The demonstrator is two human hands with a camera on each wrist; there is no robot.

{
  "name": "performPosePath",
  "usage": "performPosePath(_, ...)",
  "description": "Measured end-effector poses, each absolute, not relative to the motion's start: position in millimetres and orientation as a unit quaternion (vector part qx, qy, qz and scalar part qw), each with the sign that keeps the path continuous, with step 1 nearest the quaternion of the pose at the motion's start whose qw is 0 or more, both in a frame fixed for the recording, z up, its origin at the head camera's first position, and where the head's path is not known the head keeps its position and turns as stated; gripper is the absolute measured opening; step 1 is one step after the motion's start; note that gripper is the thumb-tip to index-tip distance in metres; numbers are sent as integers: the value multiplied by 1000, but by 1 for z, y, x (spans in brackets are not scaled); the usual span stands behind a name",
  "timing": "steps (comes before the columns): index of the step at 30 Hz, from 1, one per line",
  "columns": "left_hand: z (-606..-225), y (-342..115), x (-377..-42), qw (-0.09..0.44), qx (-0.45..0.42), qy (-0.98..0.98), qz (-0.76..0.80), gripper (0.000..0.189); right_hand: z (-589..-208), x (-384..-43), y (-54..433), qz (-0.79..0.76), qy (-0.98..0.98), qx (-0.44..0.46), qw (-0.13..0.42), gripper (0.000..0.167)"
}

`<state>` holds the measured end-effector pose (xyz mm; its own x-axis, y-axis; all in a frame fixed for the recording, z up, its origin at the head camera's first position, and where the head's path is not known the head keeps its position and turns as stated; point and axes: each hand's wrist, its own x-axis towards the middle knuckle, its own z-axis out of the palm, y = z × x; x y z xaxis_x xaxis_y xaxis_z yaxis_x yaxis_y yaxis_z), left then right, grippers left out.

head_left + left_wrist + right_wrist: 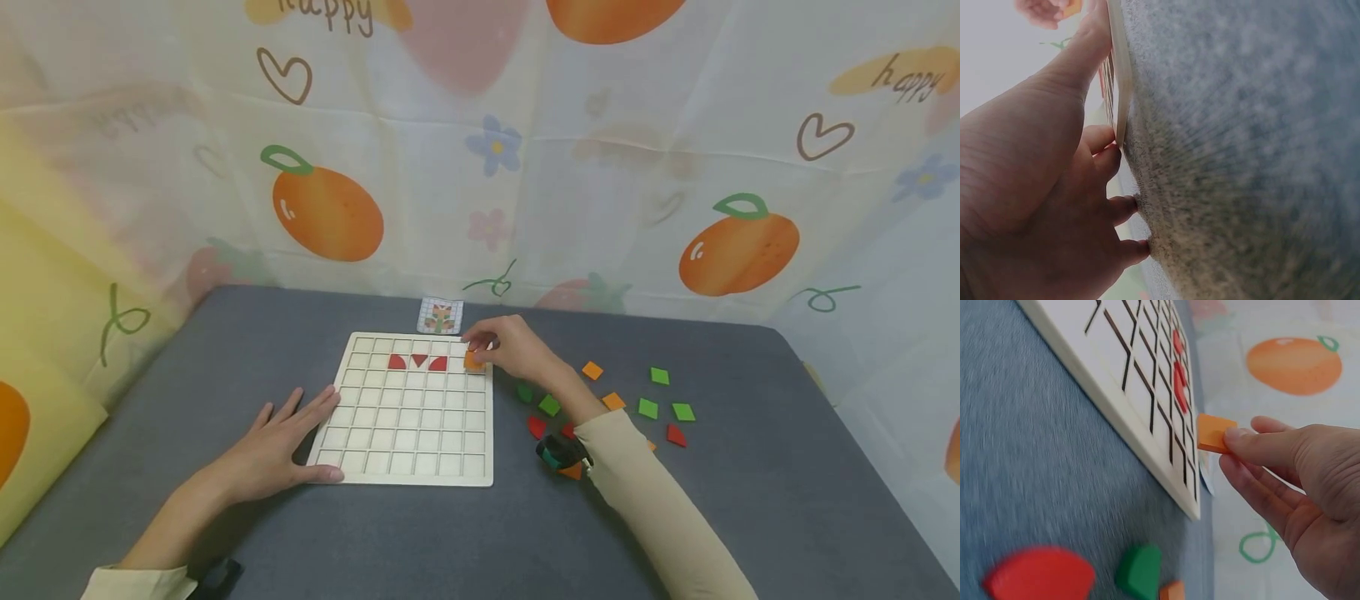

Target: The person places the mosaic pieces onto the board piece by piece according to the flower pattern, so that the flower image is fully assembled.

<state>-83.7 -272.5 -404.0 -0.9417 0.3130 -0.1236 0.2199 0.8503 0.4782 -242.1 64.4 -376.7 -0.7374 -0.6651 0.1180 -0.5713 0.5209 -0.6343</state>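
Observation:
A white grid board (405,417) lies on the grey table, with three red pieces (419,361) in a row near its far edge: a triangle between two rounded ones. My right hand (517,346) pinches an orange square tile (1213,432) between thumb and fingers above the board's far right corner. In the right wrist view the tile is held apart from the board's surface. My left hand (277,446) rests at the board's left edge, its fingers spread and its thumb at the near left corner. The left wrist view shows those fingertips (1124,209) against the table and board edge.
Right of the board lie loose green tiles (648,408), orange tiles (613,401) and red pieces (677,435), some partly hidden by my right forearm. A small printed pattern card (440,317) lies beyond the board's far edge. A fruit-print cloth (420,208) hangs behind the table.

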Motion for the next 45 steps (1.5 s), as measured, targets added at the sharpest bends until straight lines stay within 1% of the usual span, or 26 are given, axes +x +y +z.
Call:
performPosePath(13, -401, -273, -84, 96, 143, 956, 238, 110, -379, -237, 31, -356, 847, -387, 79, 28)
performPosePath(23, -399, -272, -85, 99, 146, 954, 242, 111, -381, -233, 7, -362, 833, -408, 89, 22)
performPosePath(28, -400, -272, -85, 96, 147, 954, 242, 109, -382, -234, -3, -357, 836, -405, 99, 23)
performPosePath(36, -402, -271, -85, 99, 144, 955, 241, 110, -388, -229, -9, -351, 833, -412, 114, 23)
performPosePath(45, -403, -272, -84, 96, 144, 955, 241, 109, -391, -227, -11, -346, 841, -403, 108, 23)
